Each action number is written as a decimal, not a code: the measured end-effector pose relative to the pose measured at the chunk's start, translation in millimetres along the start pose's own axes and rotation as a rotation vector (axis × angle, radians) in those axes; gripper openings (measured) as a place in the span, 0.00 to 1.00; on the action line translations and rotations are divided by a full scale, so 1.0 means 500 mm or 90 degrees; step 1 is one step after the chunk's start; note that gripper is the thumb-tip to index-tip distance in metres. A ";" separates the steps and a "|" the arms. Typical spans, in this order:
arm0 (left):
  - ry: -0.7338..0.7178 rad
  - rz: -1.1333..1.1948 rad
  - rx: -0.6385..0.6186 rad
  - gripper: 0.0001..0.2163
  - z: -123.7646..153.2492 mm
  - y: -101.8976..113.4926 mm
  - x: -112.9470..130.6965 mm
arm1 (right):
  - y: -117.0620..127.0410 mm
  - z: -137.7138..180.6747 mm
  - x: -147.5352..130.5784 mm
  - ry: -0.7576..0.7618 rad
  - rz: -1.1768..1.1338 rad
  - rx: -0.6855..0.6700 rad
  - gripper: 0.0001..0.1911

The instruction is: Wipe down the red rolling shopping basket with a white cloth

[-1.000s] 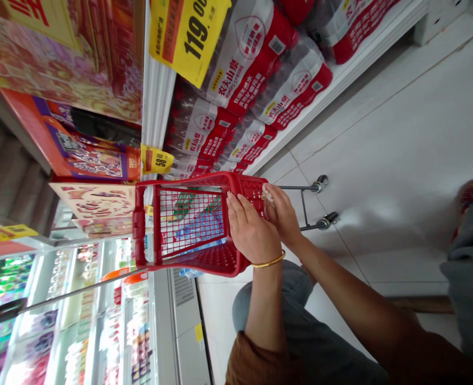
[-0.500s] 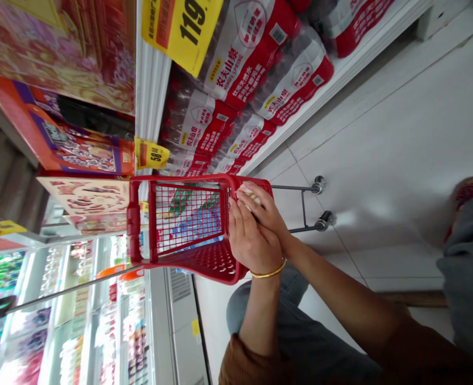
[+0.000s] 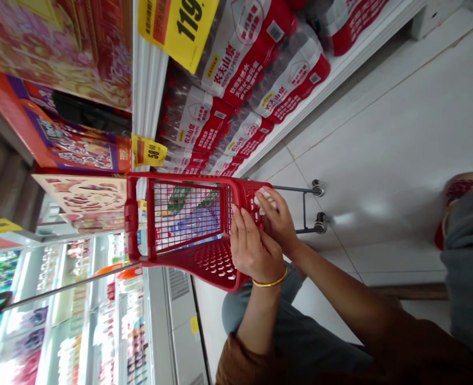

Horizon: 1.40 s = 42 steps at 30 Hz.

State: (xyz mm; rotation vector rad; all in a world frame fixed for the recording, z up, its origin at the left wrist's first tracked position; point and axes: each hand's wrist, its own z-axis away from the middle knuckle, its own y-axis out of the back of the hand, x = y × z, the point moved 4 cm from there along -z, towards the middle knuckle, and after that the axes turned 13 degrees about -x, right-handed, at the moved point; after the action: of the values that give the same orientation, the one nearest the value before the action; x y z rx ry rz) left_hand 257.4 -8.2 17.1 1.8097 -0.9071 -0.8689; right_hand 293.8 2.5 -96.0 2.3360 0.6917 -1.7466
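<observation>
The view is turned sideways, with the floor on the right. My left hand (image 3: 256, 248), with a gold bangle, has its fingers stretched out over the near edge of a small red shopping cart (image 3: 214, 259). Its thumb is apart, and I see nothing in this hand. My right hand (image 3: 280, 222) is closed on a small white, crumpled piece (image 3: 266, 202), held against the cart's red side. Fingers hide part of it, and its kind is unclear. Through the cart's red mesh show blue and green packages (image 3: 196, 214).
Shrink-wrapped packs of red water bottles (image 3: 228, 59) fill the lower shelf beside the cart. Gift boxes (image 3: 79, 144) stand above, with yellow price tags (image 3: 150, 152). A lit cooler (image 3: 100, 321) is at lower left. The cart's wheels (image 3: 320, 222) rest on the tiled floor.
My right hand has shifted right in the picture, down the cart's side, with the white piece. It is now farther from my left hand, which has hardly moved.
</observation>
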 end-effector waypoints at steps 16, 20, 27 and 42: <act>-0.047 -0.041 0.056 0.20 0.030 0.010 0.023 | 0.049 0.041 0.063 -0.134 0.045 0.085 0.21; -0.047 -0.043 0.052 0.18 0.036 0.012 0.026 | 0.056 0.029 0.017 -0.088 0.011 0.078 0.21; -0.045 -0.028 0.047 0.18 0.043 0.010 0.025 | 0.070 0.007 -0.067 -0.020 -0.028 0.050 0.20; -0.090 -0.025 0.083 0.18 0.050 0.017 0.031 | 0.053 0.019 -0.079 0.178 0.016 -0.041 0.29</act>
State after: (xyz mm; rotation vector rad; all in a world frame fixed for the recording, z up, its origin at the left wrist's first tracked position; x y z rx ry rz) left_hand 241.9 -34.3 13.4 1.9008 -1.0415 -0.9915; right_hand 288.4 -35.1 -66.4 2.5588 0.7411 -1.3785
